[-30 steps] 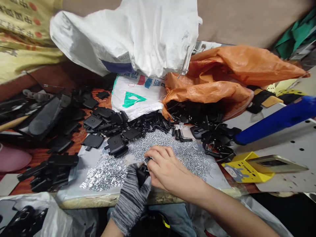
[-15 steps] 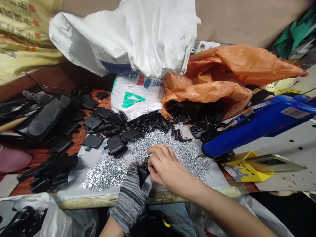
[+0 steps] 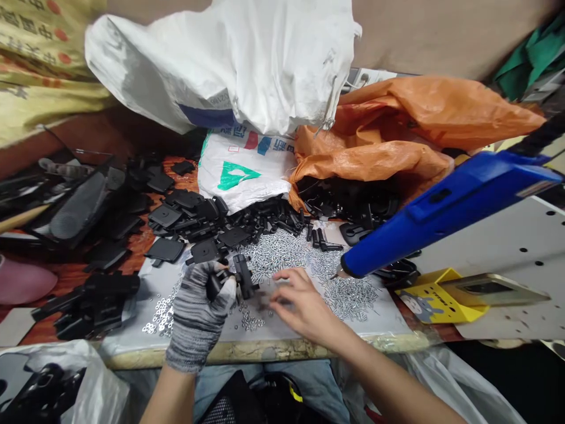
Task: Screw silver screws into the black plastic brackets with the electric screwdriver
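Note:
My left hand [image 3: 198,306], in a grey knit glove, is closed round a small black plastic part [image 3: 238,277] and holds it above the pile of silver washers [image 3: 164,311]. My bare right hand [image 3: 296,303] hovers just right of that part, over the heap of small silver screws [image 3: 348,288]. Its fingertips are blurred by motion, so I cannot make out whether they pinch anything. A blue power screwdriver [image 3: 445,206] hangs in from the right, its tip [image 3: 339,274] just above the screws.
Black plastic parts [image 3: 185,221] are piled at the back and left of the grey mat [image 3: 309,335]. White sacks [image 3: 247,65] and an orange bag [image 3: 397,129] stand behind. A yellow box [image 3: 430,300] and a perforated grey plate [image 3: 521,259] lie at the right.
My left hand has moved left and up with the black part. My right hand has let go of it and drifted right. The blue screwdriver has swung in from the right.

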Available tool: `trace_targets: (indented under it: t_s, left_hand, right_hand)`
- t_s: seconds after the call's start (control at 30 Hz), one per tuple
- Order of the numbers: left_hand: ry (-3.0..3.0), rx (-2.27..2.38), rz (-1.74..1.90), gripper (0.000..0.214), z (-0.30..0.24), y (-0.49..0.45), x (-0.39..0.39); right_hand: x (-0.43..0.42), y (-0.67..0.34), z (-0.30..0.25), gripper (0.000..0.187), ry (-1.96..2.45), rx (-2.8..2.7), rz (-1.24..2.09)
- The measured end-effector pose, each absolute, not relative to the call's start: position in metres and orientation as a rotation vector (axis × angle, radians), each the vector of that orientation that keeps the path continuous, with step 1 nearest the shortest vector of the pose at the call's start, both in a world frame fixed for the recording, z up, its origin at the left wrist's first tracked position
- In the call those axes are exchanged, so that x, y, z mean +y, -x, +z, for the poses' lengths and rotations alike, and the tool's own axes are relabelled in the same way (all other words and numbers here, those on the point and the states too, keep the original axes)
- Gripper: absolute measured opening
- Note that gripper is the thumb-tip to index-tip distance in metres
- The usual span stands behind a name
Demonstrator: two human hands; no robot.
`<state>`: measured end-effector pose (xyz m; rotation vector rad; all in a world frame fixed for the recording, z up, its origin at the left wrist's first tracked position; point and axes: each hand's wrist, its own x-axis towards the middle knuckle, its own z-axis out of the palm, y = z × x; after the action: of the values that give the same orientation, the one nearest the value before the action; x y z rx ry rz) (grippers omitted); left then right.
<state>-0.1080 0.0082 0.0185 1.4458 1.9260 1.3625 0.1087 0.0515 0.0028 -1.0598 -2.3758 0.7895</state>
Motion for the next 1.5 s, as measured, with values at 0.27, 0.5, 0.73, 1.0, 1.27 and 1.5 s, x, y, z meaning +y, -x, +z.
trace_targets:
  t_s: [0.27, 0.5, 0.73, 1.0, 1.27, 1.5]
  left_hand:
    - [-1.806, 1.824, 1.113, 0.033, 0.024, 0.113, -0.001]
    - [-1.876, 1.735, 1.042, 0.026, 0.023, 0.098, -0.004]
    - [-1.78, 1.518, 1.209, 0.023, 0.026, 0.071, -0.003]
    - [-1.025, 1.131, 0.969, 0.024, 0.001, 0.034, -0.005]
    - [-1.013, 1.27, 1.062, 0.028, -0.015, 0.027, -0.004]
    - [-0.905, 1.276, 1.116, 0.031, -0.022, 0.019, -0.003]
  right_hand:
    - [0.052, -0.103, -0.003, 0.01, 0.942, -2.374, 0.605]
    - [0.056, -0.094, 0.044, 0.011, 0.745, -2.214, 0.797]
    - [0.037, -0.111, 0.06, 0.008, 0.871, -2.199, 0.827]
    - [0.083, -0.211, 0.09, 0.048, 1.113, -1.214, -0.444]
    - [0.108, -0.194, 0.084, 0.041, 1.085, -1.183, 0.7]
    - [0.074, -0.094, 0.082, 0.041, 0.725, -1.138, 1.255]
